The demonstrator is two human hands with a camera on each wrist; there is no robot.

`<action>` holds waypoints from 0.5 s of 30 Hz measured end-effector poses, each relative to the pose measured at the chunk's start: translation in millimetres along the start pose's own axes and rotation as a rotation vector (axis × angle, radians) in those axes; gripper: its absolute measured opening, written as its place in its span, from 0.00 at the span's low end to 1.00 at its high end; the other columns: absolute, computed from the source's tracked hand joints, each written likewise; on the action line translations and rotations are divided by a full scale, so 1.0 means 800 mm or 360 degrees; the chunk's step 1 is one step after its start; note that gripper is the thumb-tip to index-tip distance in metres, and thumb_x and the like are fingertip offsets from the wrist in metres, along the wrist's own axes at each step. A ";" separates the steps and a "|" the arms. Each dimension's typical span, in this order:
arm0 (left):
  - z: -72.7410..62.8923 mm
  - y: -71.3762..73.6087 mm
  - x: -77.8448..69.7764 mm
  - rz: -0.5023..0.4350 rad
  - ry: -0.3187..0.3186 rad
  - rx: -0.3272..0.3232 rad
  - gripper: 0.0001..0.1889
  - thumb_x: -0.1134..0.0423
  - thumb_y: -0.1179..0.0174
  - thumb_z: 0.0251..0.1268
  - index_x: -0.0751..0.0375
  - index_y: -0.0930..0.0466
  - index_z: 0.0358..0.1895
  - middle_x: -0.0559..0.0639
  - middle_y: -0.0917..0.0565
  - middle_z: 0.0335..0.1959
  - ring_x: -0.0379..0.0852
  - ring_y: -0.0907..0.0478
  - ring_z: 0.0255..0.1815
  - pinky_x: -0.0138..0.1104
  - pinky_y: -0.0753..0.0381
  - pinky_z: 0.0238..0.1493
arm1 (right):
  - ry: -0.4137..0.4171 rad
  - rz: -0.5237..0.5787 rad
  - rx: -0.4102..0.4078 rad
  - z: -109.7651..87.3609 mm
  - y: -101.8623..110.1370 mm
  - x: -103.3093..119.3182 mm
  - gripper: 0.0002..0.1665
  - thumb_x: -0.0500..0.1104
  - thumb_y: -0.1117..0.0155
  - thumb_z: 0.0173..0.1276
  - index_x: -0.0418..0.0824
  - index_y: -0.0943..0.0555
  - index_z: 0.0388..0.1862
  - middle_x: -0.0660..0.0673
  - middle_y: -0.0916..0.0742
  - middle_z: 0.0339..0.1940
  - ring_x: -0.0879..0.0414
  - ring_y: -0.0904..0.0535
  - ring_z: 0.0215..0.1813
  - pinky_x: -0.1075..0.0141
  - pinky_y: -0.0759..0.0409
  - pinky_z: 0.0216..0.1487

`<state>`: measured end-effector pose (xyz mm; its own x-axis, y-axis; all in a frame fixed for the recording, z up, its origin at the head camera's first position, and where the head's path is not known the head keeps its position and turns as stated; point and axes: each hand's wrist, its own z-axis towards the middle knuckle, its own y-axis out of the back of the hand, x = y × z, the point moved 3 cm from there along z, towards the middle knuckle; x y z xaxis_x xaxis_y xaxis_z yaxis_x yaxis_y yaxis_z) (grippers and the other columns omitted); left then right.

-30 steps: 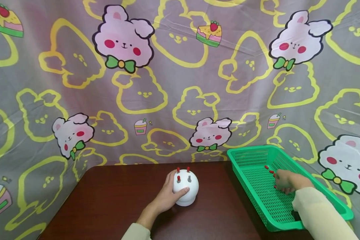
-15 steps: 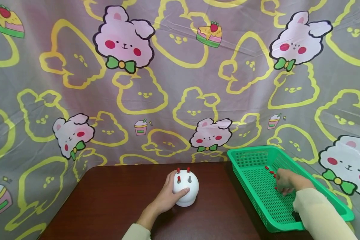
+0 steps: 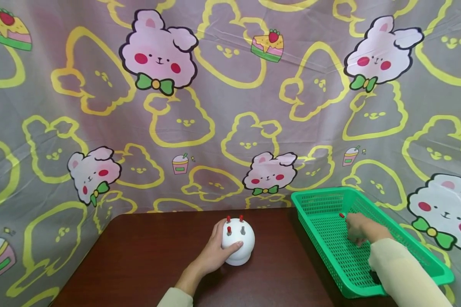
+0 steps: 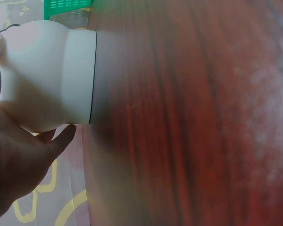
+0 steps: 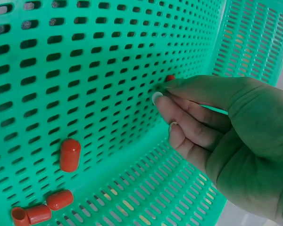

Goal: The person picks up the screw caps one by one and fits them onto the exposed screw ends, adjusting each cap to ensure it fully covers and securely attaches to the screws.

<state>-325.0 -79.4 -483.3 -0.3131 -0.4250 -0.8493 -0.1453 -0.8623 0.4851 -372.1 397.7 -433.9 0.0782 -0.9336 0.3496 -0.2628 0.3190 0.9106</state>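
A white ball-shaped piece on a short round base (image 3: 239, 247) stands upright on the table. Three of its small posts wear red caps (image 3: 229, 230); another shows a bare grey post (image 3: 243, 230). My left hand (image 3: 211, 251) grips its left side, thumb across the front. My right hand (image 3: 361, 228) reaches down into the green basket (image 3: 311, 226). In the right wrist view its thumb and finger tips are close together beside a small red cap (image 5: 170, 77); whether they pinch it is hidden. Several other hollow red caps (image 5: 70, 155) lie in the basket.
The dark red-brown wooden table (image 3: 146, 256) runs back to a patterned cloth (image 3: 215, 106). A black object (image 3: 374, 277) shows partly under my right sleeve, near the basket's front end. Raised slotted walls surround the basket floor.
My right hand has moved slightly left and toward the basket's far end, covering red caps that showed before. My left hand and the white ball stay put.
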 end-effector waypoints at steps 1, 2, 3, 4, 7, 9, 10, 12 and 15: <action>0.000 0.000 0.000 0.0001 -0.0005 -0.0002 0.50 0.38 0.32 0.63 0.51 0.50 0.80 0.54 0.44 0.78 0.58 0.36 0.72 0.56 0.31 0.65 | 0.0011 -0.0015 0.0001 0.000 0.000 0.002 0.16 0.21 0.36 0.59 0.38 0.23 0.20 0.43 0.18 0.20 0.55 0.19 0.20 0.65 0.22 0.22; 0.000 0.000 0.000 0.0001 -0.0010 -0.0004 0.50 0.38 0.32 0.64 0.52 0.50 0.80 0.54 0.44 0.78 0.58 0.36 0.72 0.56 0.31 0.66 | 0.0024 -0.0020 -0.0002 -0.001 -0.001 0.003 0.16 0.21 0.36 0.59 0.38 0.22 0.20 0.43 0.17 0.19 0.55 0.20 0.20 0.66 0.22 0.22; 0.000 0.000 0.000 0.0001 -0.0012 -0.0005 0.49 0.38 0.32 0.64 0.51 0.50 0.80 0.54 0.45 0.78 0.58 0.36 0.72 0.56 0.31 0.66 | 0.0032 -0.0020 -0.0005 -0.001 -0.002 0.004 0.17 0.21 0.36 0.59 0.39 0.22 0.18 0.44 0.17 0.18 0.56 0.22 0.19 0.66 0.24 0.22; 0.000 0.001 0.000 0.0001 -0.0015 -0.0007 0.49 0.38 0.32 0.64 0.51 0.50 0.80 0.54 0.45 0.78 0.58 0.36 0.72 0.56 0.31 0.66 | 0.0049 -0.0023 -0.0007 -0.001 -0.003 0.005 0.18 0.21 0.37 0.59 0.39 0.21 0.17 0.44 0.18 0.17 0.57 0.23 0.18 0.67 0.25 0.21; -0.001 0.001 0.000 0.0006 -0.0014 -0.0011 0.49 0.38 0.32 0.64 0.51 0.50 0.80 0.54 0.44 0.78 0.58 0.36 0.72 0.56 0.31 0.66 | 0.0080 0.0009 -0.0022 0.001 -0.007 0.005 0.20 0.21 0.40 0.58 0.41 0.21 0.14 0.46 0.19 0.13 0.59 0.28 0.16 0.68 0.29 0.20; -0.001 0.001 0.000 0.0006 -0.0015 -0.0014 0.49 0.39 0.32 0.63 0.52 0.50 0.80 0.54 0.44 0.78 0.57 0.36 0.72 0.56 0.31 0.66 | 0.0103 0.0034 -0.0025 0.004 -0.010 0.005 0.21 0.21 0.41 0.57 0.41 0.23 0.13 0.48 0.21 0.12 0.60 0.30 0.16 0.68 0.30 0.20; -0.001 0.001 0.000 0.0005 -0.0017 -0.0014 0.50 0.39 0.32 0.63 0.52 0.50 0.80 0.54 0.44 0.78 0.57 0.36 0.72 0.56 0.31 0.66 | 0.0112 0.0037 -0.0032 0.006 -0.012 0.006 0.21 0.21 0.41 0.57 0.42 0.23 0.13 0.48 0.21 0.12 0.59 0.29 0.16 0.68 0.30 0.20; -0.001 0.000 0.000 0.0004 -0.0019 -0.0013 0.50 0.39 0.32 0.63 0.53 0.50 0.80 0.54 0.44 0.78 0.57 0.36 0.71 0.55 0.31 0.65 | 0.0129 0.0052 -0.0043 0.008 -0.014 0.007 0.20 0.22 0.42 0.57 0.42 0.25 0.13 0.48 0.22 0.13 0.59 0.29 0.16 0.67 0.30 0.20; -0.001 0.000 0.000 0.0004 -0.0025 -0.0011 0.50 0.39 0.32 0.63 0.53 0.50 0.80 0.53 0.44 0.78 0.56 0.35 0.71 0.55 0.31 0.65 | 0.0167 0.0046 -0.0059 0.012 -0.015 0.011 0.22 0.21 0.45 0.56 0.44 0.29 0.11 0.51 0.25 0.10 0.60 0.35 0.15 0.67 0.34 0.19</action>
<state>-324.5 -79.3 -483.2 -0.3282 -0.4227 -0.8448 -0.1379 -0.8633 0.4855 -377.8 384.3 -444.0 0.1721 -0.9023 0.3952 -0.2305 0.3532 0.9067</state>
